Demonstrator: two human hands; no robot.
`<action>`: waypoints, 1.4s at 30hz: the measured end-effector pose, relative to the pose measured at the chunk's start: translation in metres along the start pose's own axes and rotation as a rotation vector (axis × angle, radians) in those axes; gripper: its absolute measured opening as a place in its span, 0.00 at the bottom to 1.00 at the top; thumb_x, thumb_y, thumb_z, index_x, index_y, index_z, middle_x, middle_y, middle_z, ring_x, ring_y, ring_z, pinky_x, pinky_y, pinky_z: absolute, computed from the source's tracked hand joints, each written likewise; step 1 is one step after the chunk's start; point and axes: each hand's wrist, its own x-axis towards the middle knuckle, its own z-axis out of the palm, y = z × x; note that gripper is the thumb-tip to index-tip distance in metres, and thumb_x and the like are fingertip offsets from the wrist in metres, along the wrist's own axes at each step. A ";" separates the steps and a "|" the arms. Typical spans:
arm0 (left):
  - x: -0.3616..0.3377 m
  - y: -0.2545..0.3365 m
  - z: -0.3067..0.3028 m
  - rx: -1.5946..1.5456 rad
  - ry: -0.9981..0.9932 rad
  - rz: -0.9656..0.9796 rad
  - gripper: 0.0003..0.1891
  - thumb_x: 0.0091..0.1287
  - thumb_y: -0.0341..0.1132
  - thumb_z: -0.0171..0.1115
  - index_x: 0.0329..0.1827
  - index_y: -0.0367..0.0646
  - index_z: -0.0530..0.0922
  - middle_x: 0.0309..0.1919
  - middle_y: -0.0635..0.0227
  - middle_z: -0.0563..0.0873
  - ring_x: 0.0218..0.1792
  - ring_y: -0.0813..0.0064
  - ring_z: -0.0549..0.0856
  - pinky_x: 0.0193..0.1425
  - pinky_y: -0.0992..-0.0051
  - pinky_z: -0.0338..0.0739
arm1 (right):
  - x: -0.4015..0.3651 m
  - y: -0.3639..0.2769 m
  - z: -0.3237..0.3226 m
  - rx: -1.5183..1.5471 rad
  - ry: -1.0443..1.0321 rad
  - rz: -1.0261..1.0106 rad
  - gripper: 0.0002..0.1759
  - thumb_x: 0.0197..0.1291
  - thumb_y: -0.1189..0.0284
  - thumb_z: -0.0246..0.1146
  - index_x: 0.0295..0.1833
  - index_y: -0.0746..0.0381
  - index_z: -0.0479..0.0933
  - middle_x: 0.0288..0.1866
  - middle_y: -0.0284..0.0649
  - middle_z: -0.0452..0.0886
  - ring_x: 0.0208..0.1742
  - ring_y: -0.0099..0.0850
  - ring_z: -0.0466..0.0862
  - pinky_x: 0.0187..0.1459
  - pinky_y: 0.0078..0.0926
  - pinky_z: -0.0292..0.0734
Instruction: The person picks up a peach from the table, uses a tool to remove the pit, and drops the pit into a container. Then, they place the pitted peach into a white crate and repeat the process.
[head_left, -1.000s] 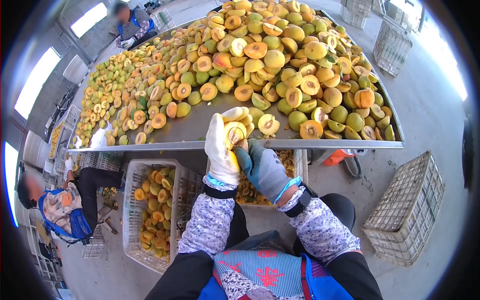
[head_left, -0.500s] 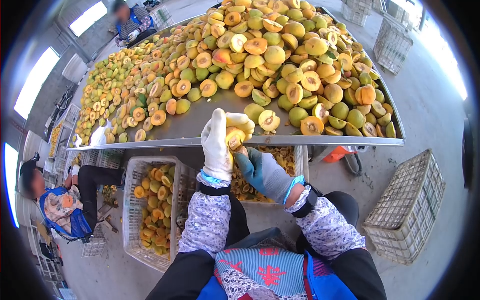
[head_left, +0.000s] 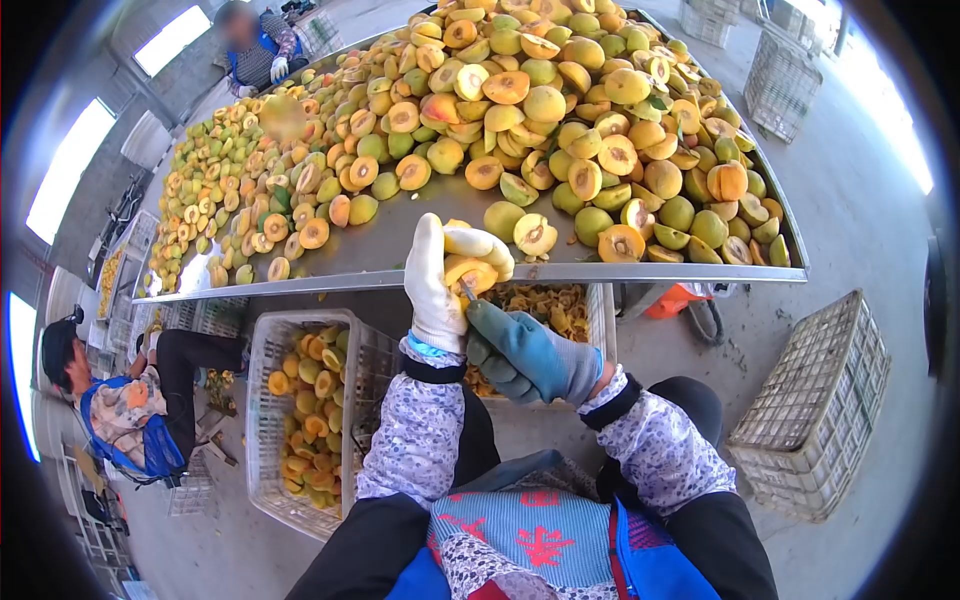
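Note:
My left hand (head_left: 437, 285), in a white glove, is closed around a yellow peach half (head_left: 472, 272) with its cut face towards me. My right hand (head_left: 530, 348), in a blue-grey coated glove, is shut on a thin pitting tool (head_left: 467, 290). The tool's narrow metal tip touches the cut face; its handle is hidden in my fist. Both hands are just in front of the metal table's edge (head_left: 560, 273). Behind them lies a large heap of halved peaches (head_left: 540, 110). A crate of pits and scraps (head_left: 540, 305) is below my hands.
A white crate of peach halves (head_left: 312, 420) stands at my left knee. An upturned-looking white crate (head_left: 815, 405) is on the floor to the right. One person (head_left: 130, 410) sits at left, another (head_left: 258, 50) at the table's far-left corner. An orange-red bag (head_left: 676, 300) lies under the table.
My right hand has turned and shifted a little down, and the tool's tip now shows against the peach half. My left hand still holds the fruit in nearly the same place.

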 end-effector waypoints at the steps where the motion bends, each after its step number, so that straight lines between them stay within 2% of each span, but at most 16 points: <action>1: 0.000 0.001 0.002 -0.126 0.007 -0.016 0.30 0.83 0.52 0.43 0.30 0.37 0.78 0.24 0.52 0.83 0.24 0.59 0.83 0.32 0.65 0.80 | 0.004 0.005 -0.013 0.141 -0.144 0.036 0.30 0.78 0.42 0.46 0.35 0.54 0.75 0.18 0.26 0.66 0.14 0.20 0.64 0.15 0.22 0.59; 5: 0.009 0.008 -0.013 -0.099 -0.262 -0.124 0.27 0.83 0.52 0.41 0.32 0.41 0.75 0.22 0.55 0.78 0.23 0.59 0.80 0.32 0.63 0.80 | 0.012 0.009 -0.035 0.213 -0.345 0.098 0.33 0.76 0.38 0.47 0.39 0.57 0.78 0.21 0.27 0.69 0.17 0.20 0.66 0.19 0.21 0.65; 8: 0.004 0.006 -0.006 -0.219 -0.054 -0.100 0.24 0.82 0.52 0.44 0.32 0.46 0.75 0.26 0.60 0.79 0.27 0.62 0.80 0.33 0.61 0.81 | 0.011 0.015 0.003 -0.231 0.173 -0.348 0.27 0.77 0.46 0.53 0.40 0.59 0.79 0.23 0.32 0.76 0.19 0.25 0.74 0.22 0.23 0.70; 11: -0.004 0.004 -0.009 -0.222 0.061 -0.049 0.22 0.80 0.53 0.48 0.32 0.48 0.75 0.29 0.66 0.78 0.31 0.64 0.81 0.35 0.61 0.82 | 0.030 0.037 -0.019 -0.783 0.435 -0.728 0.23 0.77 0.53 0.59 0.48 0.65 0.81 0.30 0.35 0.83 0.28 0.30 0.82 0.33 0.28 0.78; 12: -0.007 0.006 -0.010 -0.232 0.078 -0.041 0.22 0.80 0.54 0.49 0.32 0.48 0.75 0.29 0.67 0.78 0.31 0.64 0.81 0.35 0.61 0.82 | 0.024 0.032 -0.016 -0.850 0.422 -0.662 0.23 0.76 0.56 0.61 0.53 0.69 0.80 0.34 0.36 0.86 0.36 0.33 0.85 0.42 0.33 0.80; 15: -0.012 0.012 -0.013 -0.324 0.150 -0.083 0.22 0.79 0.55 0.50 0.32 0.49 0.75 0.28 0.67 0.78 0.31 0.64 0.81 0.35 0.61 0.81 | 0.029 0.032 -0.008 -0.636 0.256 -0.614 0.21 0.75 0.55 0.59 0.51 0.64 0.80 0.35 0.51 0.87 0.38 0.51 0.87 0.42 0.43 0.80; 16: -0.011 0.011 -0.016 -0.399 0.149 -0.110 0.23 0.80 0.55 0.49 0.32 0.48 0.75 0.28 0.65 0.80 0.30 0.63 0.82 0.34 0.61 0.82 | 0.028 0.031 -0.004 -0.424 0.139 -0.426 0.24 0.76 0.50 0.58 0.44 0.63 0.79 0.26 0.39 0.82 0.26 0.36 0.83 0.31 0.36 0.78; 19: -0.003 0.005 -0.021 -0.393 0.046 -0.065 0.24 0.80 0.55 0.47 0.30 0.48 0.74 0.27 0.64 0.80 0.31 0.61 0.83 0.34 0.59 0.82 | -0.002 0.001 0.009 -0.074 -0.003 -0.077 0.27 0.78 0.46 0.53 0.31 0.54 0.74 0.19 0.27 0.69 0.16 0.18 0.67 0.19 0.18 0.59; 21: 0.003 0.003 -0.013 -0.425 0.038 -0.041 0.23 0.80 0.55 0.48 0.31 0.48 0.75 0.28 0.64 0.80 0.31 0.60 0.82 0.34 0.58 0.82 | 0.008 0.016 0.008 -0.127 0.127 -0.244 0.28 0.77 0.46 0.54 0.35 0.58 0.77 0.21 0.28 0.72 0.19 0.21 0.71 0.21 0.24 0.68; 23: 0.007 0.001 -0.011 -0.404 0.175 -0.058 0.22 0.79 0.54 0.50 0.31 0.49 0.76 0.28 0.65 0.80 0.32 0.61 0.81 0.35 0.60 0.82 | 0.022 0.036 -0.006 -0.493 0.349 -0.692 0.26 0.76 0.49 0.57 0.42 0.64 0.81 0.25 0.39 0.82 0.25 0.36 0.83 0.31 0.35 0.78; 27: 0.026 0.023 -0.072 -0.653 0.107 0.088 0.17 0.77 0.53 0.57 0.35 0.53 0.81 0.35 0.76 0.88 0.36 0.72 0.87 0.38 0.65 0.86 | 0.006 0.047 -0.031 -1.048 0.599 -0.394 0.22 0.74 0.54 0.59 0.48 0.65 0.83 0.36 0.56 0.86 0.39 0.54 0.87 0.42 0.47 0.81; 31: -0.014 0.087 -0.103 -0.071 0.631 0.117 0.20 0.75 0.53 0.59 0.36 0.46 0.83 0.36 0.66 0.89 0.33 0.70 0.86 0.35 0.66 0.84 | -0.007 0.028 -0.039 -1.210 0.715 -0.256 0.21 0.73 0.54 0.60 0.48 0.62 0.84 0.38 0.56 0.86 0.41 0.55 0.87 0.43 0.53 0.80; 34: -0.022 0.083 -0.222 0.965 0.769 -0.112 0.19 0.69 0.47 0.65 0.42 0.36 0.88 0.40 0.56 0.92 0.40 0.64 0.90 0.41 0.67 0.84 | -0.010 0.017 -0.033 -1.240 0.686 -0.244 0.21 0.73 0.54 0.60 0.48 0.62 0.84 0.37 0.57 0.86 0.41 0.55 0.86 0.43 0.53 0.80; 35: -0.032 0.080 -0.208 1.371 0.853 0.063 0.20 0.67 0.45 0.65 0.49 0.36 0.87 0.44 0.54 0.92 0.48 0.59 0.90 0.53 0.66 0.82 | -0.008 0.021 -0.032 -1.238 0.652 -0.271 0.21 0.72 0.54 0.60 0.48 0.62 0.84 0.37 0.57 0.86 0.41 0.56 0.86 0.43 0.53 0.80; 37: -0.025 0.067 -0.187 1.477 0.839 0.398 0.21 0.67 0.46 0.64 0.54 0.38 0.86 0.50 0.53 0.91 0.54 0.54 0.88 0.63 0.63 0.77 | -0.005 0.023 -0.028 -1.227 0.605 -0.316 0.21 0.72 0.54 0.60 0.48 0.62 0.83 0.37 0.57 0.86 0.41 0.56 0.86 0.43 0.53 0.80; 42: 0.026 0.043 -0.064 1.405 0.380 0.101 0.32 0.67 0.55 0.62 0.65 0.39 0.81 0.62 0.50 0.85 0.64 0.56 0.83 0.71 0.64 0.72 | -0.005 0.023 -0.020 -1.153 0.585 -0.375 0.21 0.72 0.53 0.60 0.48 0.62 0.82 0.37 0.57 0.86 0.42 0.57 0.85 0.43 0.55 0.79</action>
